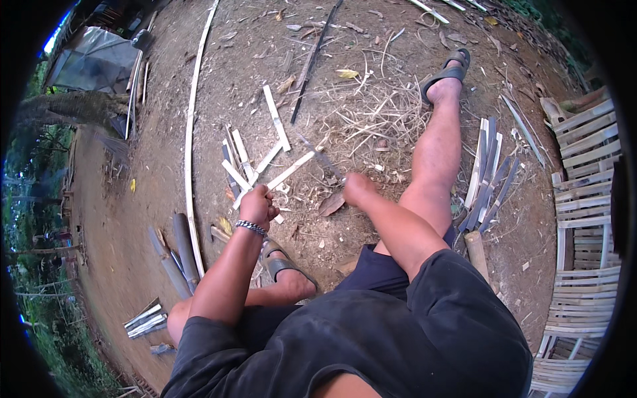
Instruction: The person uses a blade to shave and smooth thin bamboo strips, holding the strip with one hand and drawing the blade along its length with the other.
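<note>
Over the brown dirt ground (146, 192), between the outspread legs, the left hand (257, 204) has its grip closed on the near end of a pale, flat, bamboo-like strip (290, 172) slanting away to the right. Close to that strip's far end lies the narrow grey metal blade of a knife (325, 161), its handle hidden in the closed grip of the right hand (359, 190). Beyond them are thin, curled, straw-coloured shavings (378, 123), while a fanned pile of dark-and-pale split lengths (488, 169) lies beside the right leg.

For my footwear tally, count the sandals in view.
2: the right sandal on the outstretched leg, upper right; the left sandal, below and left of centre.
</note>
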A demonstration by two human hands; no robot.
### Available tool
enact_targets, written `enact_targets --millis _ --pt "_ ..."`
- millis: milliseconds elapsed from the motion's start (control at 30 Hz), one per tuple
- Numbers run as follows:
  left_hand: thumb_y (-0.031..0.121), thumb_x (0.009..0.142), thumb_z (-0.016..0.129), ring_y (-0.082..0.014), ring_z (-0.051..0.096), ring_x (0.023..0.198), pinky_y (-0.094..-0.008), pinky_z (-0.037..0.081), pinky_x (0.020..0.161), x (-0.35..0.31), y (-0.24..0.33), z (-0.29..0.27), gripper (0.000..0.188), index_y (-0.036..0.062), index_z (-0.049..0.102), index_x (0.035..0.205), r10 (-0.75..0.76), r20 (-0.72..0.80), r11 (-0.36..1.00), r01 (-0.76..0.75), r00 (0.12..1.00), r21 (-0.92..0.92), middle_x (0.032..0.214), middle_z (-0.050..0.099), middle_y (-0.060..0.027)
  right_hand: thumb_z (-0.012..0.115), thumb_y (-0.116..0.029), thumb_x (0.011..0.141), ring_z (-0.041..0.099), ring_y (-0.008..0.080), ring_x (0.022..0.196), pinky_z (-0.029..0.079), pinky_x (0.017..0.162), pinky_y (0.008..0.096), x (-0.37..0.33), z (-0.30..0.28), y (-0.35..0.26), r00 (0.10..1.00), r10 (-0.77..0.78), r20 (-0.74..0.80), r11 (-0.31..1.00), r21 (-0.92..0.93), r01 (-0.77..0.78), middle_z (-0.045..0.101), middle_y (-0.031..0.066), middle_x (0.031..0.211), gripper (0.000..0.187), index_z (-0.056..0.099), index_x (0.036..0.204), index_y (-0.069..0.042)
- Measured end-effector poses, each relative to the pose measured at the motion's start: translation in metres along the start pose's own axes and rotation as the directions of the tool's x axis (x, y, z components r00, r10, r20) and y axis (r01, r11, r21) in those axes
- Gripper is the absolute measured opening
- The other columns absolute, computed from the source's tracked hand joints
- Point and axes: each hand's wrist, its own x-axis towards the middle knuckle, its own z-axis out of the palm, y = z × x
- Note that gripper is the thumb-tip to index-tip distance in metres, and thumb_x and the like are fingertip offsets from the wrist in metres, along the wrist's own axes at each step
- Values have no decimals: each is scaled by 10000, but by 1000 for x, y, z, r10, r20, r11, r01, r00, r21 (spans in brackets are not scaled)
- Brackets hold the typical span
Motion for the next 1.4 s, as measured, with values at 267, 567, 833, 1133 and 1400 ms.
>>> enact_targets --millis 267,567,833,1133,1400 --pt "214 948 487 -107 322 389 -323 442 526 2 11 -5 225 125 484 742 -33 -42 997 29 999 -75 514 347 55 629 -171 870 650 374 1099 524 944 446 20 10 32 983 182 26 981 65 -184 671 201 1179 319 669 1164 -53" --pt "241 938 532 -163 534 460 -325 498 456 23 -4 -18 291 -13 671 968 150 -26 956 -138 988 257 605 522 -41 574 -156 880 642 397 1101 516 932 459 35 38 27 995 94 20 975 203 -96 664 229 1181 330 662 1176 -37" --pt "302 885 702 -323 712 825 -390 559 805 16 16 -36 448 58 656 1258 488 253 227 -401 836 888 945 715 -248 620 -211 845 671 410 933 533 822 469 55 49 36 996 57 -66 975 219 -41 691 249 983 260 678 999 -10" --pt "292 944 625 -288 664 759 -416 532 686 1 16 -24 403 37 626 1257 275 470 85 -508 839 857 838 673 -162 574 -181 891 653 388 1066 519 907 464 36 33 17 1000 17 0 978 206 -16 675 218 1140 314 655 1174 -74" --pt "332 940 656 -232 651 703 -367 523 641 -3 9 -23 557 15 535 1383 118 414 482 -416 903 771 853 699 -134 600 -228 895 651 375 1044 516 896 459 14 18 -3 995 -91 41 961 266 77 677 189 1121 274 641 1133 -100"
